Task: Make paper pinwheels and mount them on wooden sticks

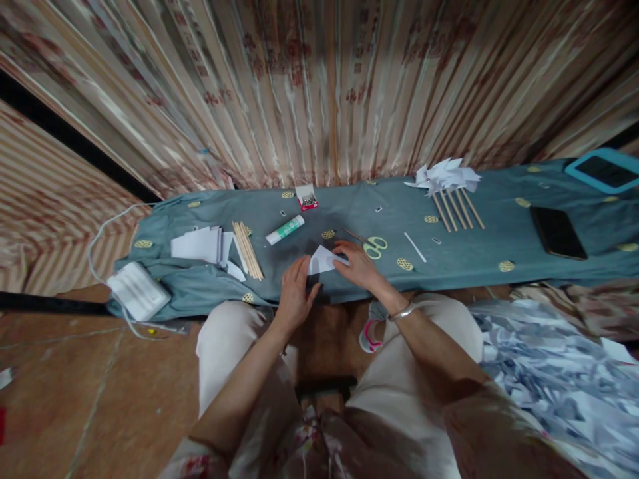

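Head view: I see a small folded-looking white paper (322, 259) by the near edge of the worktop (489, 226), between two hands.
Left hand: left hand (295, 289) touches the paper's left side, thumb spread apart from the fingers, maybe to stop it sliding.
Right hand: right hand (357, 264) has bent fingers over the paper's right corner; I cannot tell if they pinch it.
Tools: scissors (374, 247) and glue stick (285, 230) lie just beyond the hands, probably for easy reach; the little open box (306, 199) sits near the far edge.
Left end: bare sticks (247, 249) lie beside stacked paper (197, 245), seemingly sorted.
Right part: sticks with white paper tops (446, 176) lie together at the far edge, perhaps so nothing squashes them.
Writing: glue label is green and white, too small to read.
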`<action>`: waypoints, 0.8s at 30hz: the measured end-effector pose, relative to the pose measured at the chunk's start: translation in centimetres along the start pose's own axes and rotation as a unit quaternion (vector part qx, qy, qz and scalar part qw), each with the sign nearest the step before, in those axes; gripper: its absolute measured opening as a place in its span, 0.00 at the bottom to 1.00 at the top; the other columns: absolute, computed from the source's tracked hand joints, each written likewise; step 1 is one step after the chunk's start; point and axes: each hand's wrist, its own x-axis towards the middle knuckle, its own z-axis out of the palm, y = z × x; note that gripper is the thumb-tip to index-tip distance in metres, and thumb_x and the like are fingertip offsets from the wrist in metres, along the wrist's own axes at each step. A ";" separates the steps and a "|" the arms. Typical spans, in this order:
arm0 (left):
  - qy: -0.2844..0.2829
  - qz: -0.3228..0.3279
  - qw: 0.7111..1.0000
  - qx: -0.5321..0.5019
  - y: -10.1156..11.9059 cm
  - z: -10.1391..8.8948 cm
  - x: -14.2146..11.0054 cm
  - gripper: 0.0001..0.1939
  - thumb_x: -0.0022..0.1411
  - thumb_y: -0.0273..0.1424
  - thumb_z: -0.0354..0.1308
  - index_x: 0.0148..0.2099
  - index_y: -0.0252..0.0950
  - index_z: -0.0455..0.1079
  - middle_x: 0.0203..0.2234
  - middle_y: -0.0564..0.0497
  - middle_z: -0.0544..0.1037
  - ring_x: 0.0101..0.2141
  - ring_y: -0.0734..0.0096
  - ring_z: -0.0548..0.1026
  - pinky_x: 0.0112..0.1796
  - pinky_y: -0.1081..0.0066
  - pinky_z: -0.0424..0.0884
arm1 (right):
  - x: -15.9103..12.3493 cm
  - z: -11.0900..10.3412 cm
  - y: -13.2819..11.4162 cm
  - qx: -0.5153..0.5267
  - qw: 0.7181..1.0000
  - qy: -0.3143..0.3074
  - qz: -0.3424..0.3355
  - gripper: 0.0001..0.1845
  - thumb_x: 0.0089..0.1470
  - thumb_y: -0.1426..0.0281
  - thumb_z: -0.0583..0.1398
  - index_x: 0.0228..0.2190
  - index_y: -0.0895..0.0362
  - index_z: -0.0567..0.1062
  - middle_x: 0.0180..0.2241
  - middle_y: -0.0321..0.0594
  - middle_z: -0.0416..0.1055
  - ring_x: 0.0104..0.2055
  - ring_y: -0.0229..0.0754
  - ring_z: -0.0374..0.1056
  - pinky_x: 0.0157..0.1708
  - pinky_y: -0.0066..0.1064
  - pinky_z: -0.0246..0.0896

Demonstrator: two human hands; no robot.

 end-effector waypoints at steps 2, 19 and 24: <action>-0.018 -0.001 1.000 -0.004 0.2 0.4 1.6 0.33 0.65 0.28 0.54 0.70 0.35 0.50 0.61 0.35 0.67 0.60 0.52 0.66 0.58 0.50 0.65 | 0.6 -0.1 -0.3 0.011 1.000 -0.019 0.001 0.12 0.50 0.75 0.59 0.37 0.56 0.79 0.53 0.48 0.73 0.56 0.50 0.69 0.59 0.45 0.59; -0.018 0.103 0.994 0.040 -0.4 -1.8 4.4 0.18 0.61 0.16 0.51 0.41 0.39 0.78 0.41 0.48 0.81 0.44 0.63 0.75 0.51 0.56 0.68 | 0.7 -3.1 0.5 0.284 0.947 -0.109 0.098 0.18 0.43 0.75 0.53 0.31 0.57 0.82 0.29 0.36 0.78 0.28 0.36 0.67 0.32 0.27 0.63; -0.012 0.112 0.992 0.062 0.6 -1.7 3.7 0.10 0.66 0.26 0.56 0.45 0.40 0.77 0.42 0.47 0.81 0.47 0.60 0.73 0.53 0.54 0.66 | -1.1 -2.0 0.4 0.245 0.963 -0.056 0.102 0.17 0.47 0.75 0.55 0.36 0.56 0.81 0.30 0.38 0.79 0.30 0.39 0.72 0.34 0.30 0.68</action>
